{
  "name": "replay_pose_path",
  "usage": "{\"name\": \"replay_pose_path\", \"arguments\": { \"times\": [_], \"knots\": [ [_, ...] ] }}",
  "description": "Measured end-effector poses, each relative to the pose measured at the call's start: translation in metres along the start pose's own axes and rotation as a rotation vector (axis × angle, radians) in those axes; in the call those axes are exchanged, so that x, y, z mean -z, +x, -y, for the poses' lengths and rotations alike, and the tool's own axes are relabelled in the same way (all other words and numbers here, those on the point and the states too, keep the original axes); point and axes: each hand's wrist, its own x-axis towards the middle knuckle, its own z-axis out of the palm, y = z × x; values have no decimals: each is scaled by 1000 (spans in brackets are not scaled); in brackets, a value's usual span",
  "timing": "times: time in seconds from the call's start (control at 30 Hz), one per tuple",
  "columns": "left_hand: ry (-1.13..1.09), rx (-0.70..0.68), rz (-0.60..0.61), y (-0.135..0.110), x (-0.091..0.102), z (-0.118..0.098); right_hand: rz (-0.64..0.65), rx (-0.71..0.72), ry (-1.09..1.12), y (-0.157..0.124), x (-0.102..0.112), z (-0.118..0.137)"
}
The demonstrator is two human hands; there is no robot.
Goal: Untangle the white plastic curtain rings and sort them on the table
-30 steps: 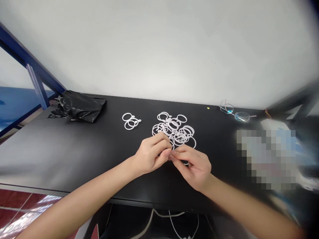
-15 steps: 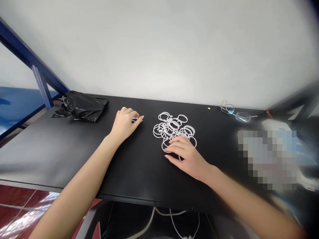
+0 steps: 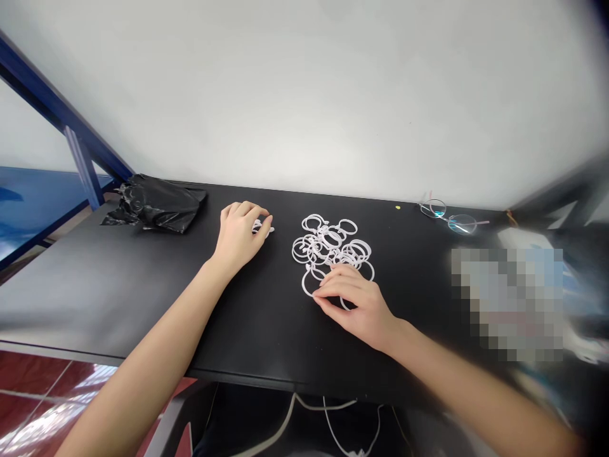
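Observation:
A loose pile of several white plastic curtain rings lies on the black table. At the pile's near edge, my right hand pinches the rim of one white curtain ring between thumb and forefinger; its other fingers curl over neighbouring rings. To the left of the pile, my left hand is curled with thumb and fingers around white curtain rings. Most of these are hidden by the hand, and how many there are I cannot tell.
A crumpled black plastic bag lies at the back left, beside a blue metal frame. Eyeglasses rest near the wall at the back right, and a blurred, pixelated package is at the right. White cables hang below the table's front edge.
My right thumb and forefinger have closed on a ring, which has shifted slightly left and towards me. My left thumb has moved up closer to its forefinger.

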Motion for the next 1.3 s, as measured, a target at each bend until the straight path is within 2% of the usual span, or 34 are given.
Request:
{"name": "replay_pose_path", "arguments": {
  "times": [0.07,0.13,0.27,0.33,0.4,0.47,0.53,0.6,0.67,0.73,0.8,0.93,0.97,1.03,1.17,1.23,1.3],
  "knots": [
    [-70,-17,-53,1,6,-11,-38,14,21,-1,-1,3],
    [-226,-31,-36,-2,12,-28,-97,39,15,0,-1,5],
    [-685,-87,301,-20,18,-71,-248,80,-81,3,3,8],
    [-818,-149,384,-30,15,-90,-275,84,-115,4,4,8],
    [-894,-108,445,-37,13,-100,-253,95,-107,4,5,8],
    [-960,-28,521,-38,12,-102,-227,109,-71,3,6,7],
    [-1040,29,649,-34,13,-98,-275,64,-60,2,8,6],
    [-1154,53,801,-28,16,-91,-346,-69,-47,0,13,3],
    [-1291,76,915,-24,18,-86,-295,-205,55,0,19,0],
    [-1416,116,956,-21,18,-83,-150,-262,219,0,23,-3],
    [-1491,163,976,-21,17,-82,-62,-246,315,1,22,-3],
    [-1440,159,1039,-23,17,-83,-97,-150,259,0,12,4],
    [-1375,130,1023,-23,18,-83,-130,-128,228,-1,10,6],
    [-1179,35,857,-26,18,-87,-226,-90,166,-3,7,9],
    [-778,-319,278,-37,15,-96,-356,-14,92,-5,3,13],
    [-705,-430,133,-42,12,-100,-348,19,89,-5,3,15],
    [-671,-452,70,-46,9,-101,-324,39,101,-4,3,16]
  ]
}}
